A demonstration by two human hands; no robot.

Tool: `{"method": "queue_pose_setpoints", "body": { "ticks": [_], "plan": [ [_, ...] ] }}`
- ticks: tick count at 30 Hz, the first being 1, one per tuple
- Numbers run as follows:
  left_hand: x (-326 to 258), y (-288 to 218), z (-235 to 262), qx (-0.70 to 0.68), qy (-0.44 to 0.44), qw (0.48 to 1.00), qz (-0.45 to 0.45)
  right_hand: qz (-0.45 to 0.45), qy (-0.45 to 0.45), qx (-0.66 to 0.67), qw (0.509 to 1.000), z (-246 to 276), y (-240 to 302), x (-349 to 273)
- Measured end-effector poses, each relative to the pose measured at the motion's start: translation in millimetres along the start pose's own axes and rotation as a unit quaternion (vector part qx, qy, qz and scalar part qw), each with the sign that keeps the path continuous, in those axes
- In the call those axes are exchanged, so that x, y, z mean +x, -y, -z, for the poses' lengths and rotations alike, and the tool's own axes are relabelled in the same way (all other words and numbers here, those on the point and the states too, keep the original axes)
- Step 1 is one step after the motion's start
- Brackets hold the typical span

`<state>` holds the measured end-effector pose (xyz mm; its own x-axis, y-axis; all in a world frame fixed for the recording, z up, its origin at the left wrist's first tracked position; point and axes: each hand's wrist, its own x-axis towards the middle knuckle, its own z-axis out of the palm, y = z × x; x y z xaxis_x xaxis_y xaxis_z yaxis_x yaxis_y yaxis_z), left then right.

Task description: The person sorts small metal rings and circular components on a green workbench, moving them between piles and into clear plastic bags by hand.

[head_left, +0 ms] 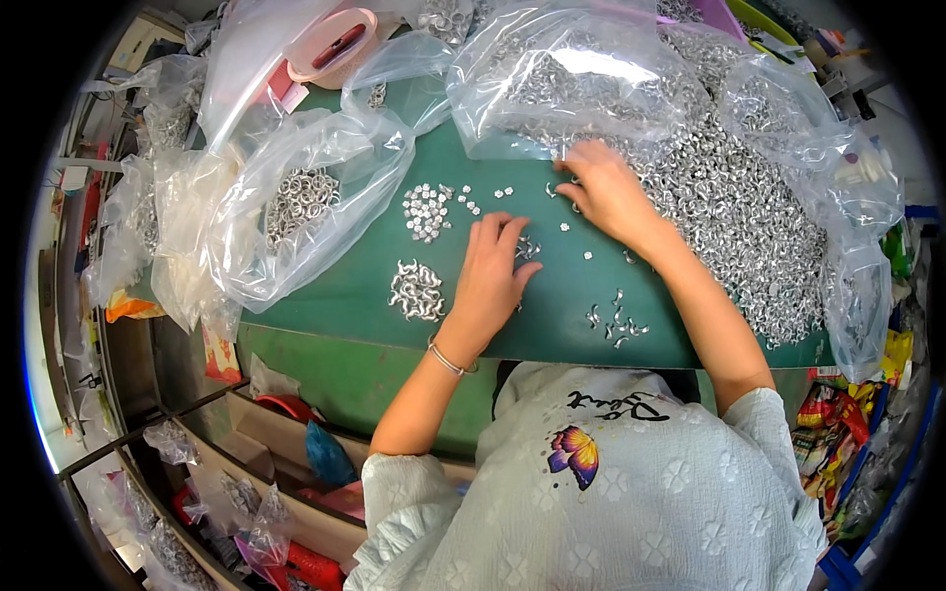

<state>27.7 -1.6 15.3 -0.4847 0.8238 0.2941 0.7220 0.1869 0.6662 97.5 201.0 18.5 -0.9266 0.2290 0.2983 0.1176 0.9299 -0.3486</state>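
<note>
My left hand (488,271) rests low over the green table mat, thumb apart from the fingers, beside a few small curved silver metal pieces (529,248). Some of those pieces are partly covered by its fingers. To the right and farther off, my right hand (606,187) reaches toward the edge of a clear plastic bag (493,103), its thumb spread from the forefinger near a single silver piece (550,189). Left of my left hand lie a cluster of small flower-shaped silver pieces (426,212) and a pile of curved silver pieces (417,291).
A large heap of curved silver pieces (739,227) spills from clear bags on the right. Several loose pieces (618,323) lie near the front edge. Another bag at left holds silver rings (304,202). A pink basket (332,47) stands at the back; open drawers (266,433) sit below left.
</note>
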Motion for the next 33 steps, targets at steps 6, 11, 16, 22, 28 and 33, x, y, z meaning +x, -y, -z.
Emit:
{"method": "queue_pose_setpoints", "body": {
  "ticks": [6,11,16,22,28,33],
  "plan": [
    [-6.4,19.0,-9.2,-0.009,-0.002,1.0,0.007,0.085,0.118,0.064,0.987,-21.1,35.5,-9.1],
    [-5.5,5.6,0.7,-0.066,-0.022,0.995,0.064,0.006,0.129,0.198,0.972,-1.5,31.5,-9.5],
    [-8.3,14.0,8.1,-0.087,-0.05,0.994,0.046,0.056,0.145,0.103,0.983,-13.1,44.6,-20.3],
    [-31.9,9.2,20.6,-0.082,-0.049,0.99,0.103,-0.025,0.19,0.239,0.952,-0.5,55.8,-25.3],
    [-33.5,8.7,21.8,-0.082,-0.063,0.989,0.109,0.062,0.209,0.163,0.962,-9.8,60.5,-29.1],
    [-41.8,4.0,21.0,-0.071,-0.059,0.989,0.115,0.067,0.244,0.197,0.947,-1.7,46.4,-39.7]
  ]
}}
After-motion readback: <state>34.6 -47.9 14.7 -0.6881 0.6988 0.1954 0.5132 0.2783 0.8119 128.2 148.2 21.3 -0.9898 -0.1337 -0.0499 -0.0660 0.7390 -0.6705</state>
